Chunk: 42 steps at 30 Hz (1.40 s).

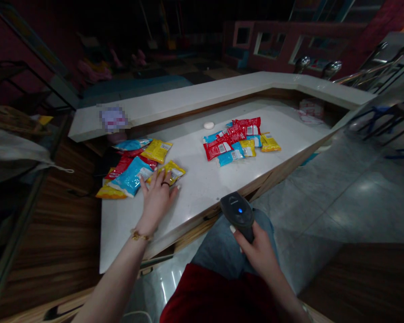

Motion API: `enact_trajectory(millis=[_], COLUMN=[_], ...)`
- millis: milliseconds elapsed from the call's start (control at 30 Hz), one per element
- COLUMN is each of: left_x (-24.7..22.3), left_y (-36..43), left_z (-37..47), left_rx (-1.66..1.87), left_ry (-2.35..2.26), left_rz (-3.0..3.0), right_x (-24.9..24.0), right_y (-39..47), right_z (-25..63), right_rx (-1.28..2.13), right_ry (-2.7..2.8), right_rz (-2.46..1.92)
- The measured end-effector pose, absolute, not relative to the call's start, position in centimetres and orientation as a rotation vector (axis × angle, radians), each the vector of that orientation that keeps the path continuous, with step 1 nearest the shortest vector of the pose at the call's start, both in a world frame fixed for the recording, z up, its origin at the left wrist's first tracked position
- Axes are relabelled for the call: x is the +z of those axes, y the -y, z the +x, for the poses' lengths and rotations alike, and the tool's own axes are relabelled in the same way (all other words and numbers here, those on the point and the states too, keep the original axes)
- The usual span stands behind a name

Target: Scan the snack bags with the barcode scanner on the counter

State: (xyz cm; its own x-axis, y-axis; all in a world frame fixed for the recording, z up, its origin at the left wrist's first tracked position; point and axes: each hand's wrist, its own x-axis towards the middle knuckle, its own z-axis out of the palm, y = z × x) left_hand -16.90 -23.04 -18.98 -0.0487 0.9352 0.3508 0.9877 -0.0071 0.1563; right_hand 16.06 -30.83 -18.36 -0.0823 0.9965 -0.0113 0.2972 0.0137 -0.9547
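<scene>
My left hand (158, 193) lies with its fingers spread on a yellow snack packet (175, 172) at the right side of the left-hand pile. Beside my fingers in that pile are a blue packet (129, 177), red packets (122, 165) and another yellow packet (157, 150). My right hand (260, 251) is wrapped round the handle of a dark barcode scanner (237, 210), which shows a lit blue light. The scanner is held above my lap, just off the counter's front edge. A second pile of red packets (235, 133), blue and yellow ones lies farther right.
The white counter (188, 197) has a raised ledge (222, 89) along its back. A small white rounded object (208, 125) sits behind the right pile. Metal railings (360, 74) stand beyond the far right end. A whitish bag (16, 152) is at the left.
</scene>
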Motion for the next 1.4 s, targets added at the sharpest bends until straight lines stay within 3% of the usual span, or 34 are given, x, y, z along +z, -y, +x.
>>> enact_trajectory(millis=[267,1400], left_x=[-19.6,-20.5], left_y=[23.2,19.9], left_z=[-12.7,-10.9], left_rx=[-0.574,-0.750], left_ry=[1.895,1.911], left_rz=[-2.442,-2.442], right_x=[-18.5,-17.8], right_y=[31.5,31.1], right_z=[15.8,14.5], right_rx=[1.100,1.091], right_ry=[1.493,1.583], right_rz=[-1.398,-1.359])
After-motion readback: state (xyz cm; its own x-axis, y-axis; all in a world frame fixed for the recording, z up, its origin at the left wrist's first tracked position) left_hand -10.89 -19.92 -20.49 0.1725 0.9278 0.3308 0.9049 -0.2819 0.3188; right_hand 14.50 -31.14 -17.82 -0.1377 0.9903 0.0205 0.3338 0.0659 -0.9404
